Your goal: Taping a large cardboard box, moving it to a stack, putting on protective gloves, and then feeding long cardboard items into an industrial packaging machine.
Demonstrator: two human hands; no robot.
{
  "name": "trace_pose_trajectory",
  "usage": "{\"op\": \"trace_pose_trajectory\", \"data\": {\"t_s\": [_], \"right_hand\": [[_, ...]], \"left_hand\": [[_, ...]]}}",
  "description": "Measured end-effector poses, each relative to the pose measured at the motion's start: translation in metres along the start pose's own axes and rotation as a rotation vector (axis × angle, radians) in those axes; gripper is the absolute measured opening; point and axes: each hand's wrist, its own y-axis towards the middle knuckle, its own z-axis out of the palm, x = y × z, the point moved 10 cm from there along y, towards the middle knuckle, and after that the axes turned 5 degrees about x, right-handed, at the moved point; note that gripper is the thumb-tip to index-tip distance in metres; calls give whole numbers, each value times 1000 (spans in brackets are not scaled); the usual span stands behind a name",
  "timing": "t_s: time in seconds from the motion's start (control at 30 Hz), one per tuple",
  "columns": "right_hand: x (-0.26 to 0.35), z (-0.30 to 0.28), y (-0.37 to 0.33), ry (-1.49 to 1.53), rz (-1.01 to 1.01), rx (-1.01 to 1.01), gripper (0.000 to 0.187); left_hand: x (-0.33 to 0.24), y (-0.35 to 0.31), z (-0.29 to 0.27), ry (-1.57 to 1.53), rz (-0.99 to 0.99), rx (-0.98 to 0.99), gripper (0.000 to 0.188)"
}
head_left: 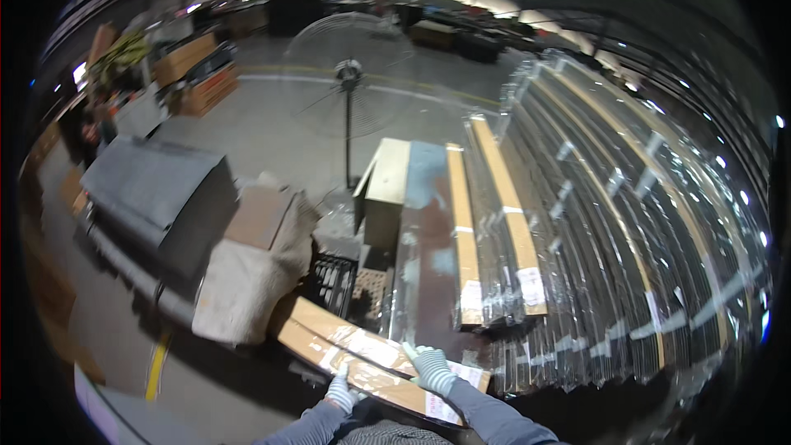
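— While both gloved hands rest at the bottom of the view, what do they hold?
— They lie on a long flat package (362, 358) wrapped in brown paper and clear film. The left hand (339, 391) presses on its near edge with the fingers curled, and the right hand (430, 368) lies flat on top with the fingers spread wide. Neither hand closes around it; both just press on it.
— Where does that package sit?
— It lies slanted across the lower middle of the view, its near end just in front of the person, its far end pointing up and left toward a black crate (331, 282). What carries it underneath cannot be told.
— And beside it?
— To the right stands a large stack of long wrapped bundles (610, 239), dark strips under shiny film with tape bands, fanned out toward the far right. Two tan boards (503, 198) lie among them, and a dark wet-looking panel (428, 231) lies just left of those.
— What lies farther off?
— A pale box (386, 189) sits at the head of the panel, and a tall standing fan (349, 74) rises behind it on the concrete floor (247, 128). To the left, a grey padded cover (156, 189) and a beige cloth heap (255, 264) lie close together.
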Motion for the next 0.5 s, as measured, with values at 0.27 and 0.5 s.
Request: {"op": "trace_pose_trajectory", "data": {"t_s": [0.27, 0.5], "right_hand": [[33, -90, 94, -72, -123, -342, 71], [-62, -208, 38, 78, 361, -809, 26]], "left_hand": [[-125, 65, 28, -138, 54, 231, 69], [-150, 24, 38, 149, 330, -351, 52]]}}
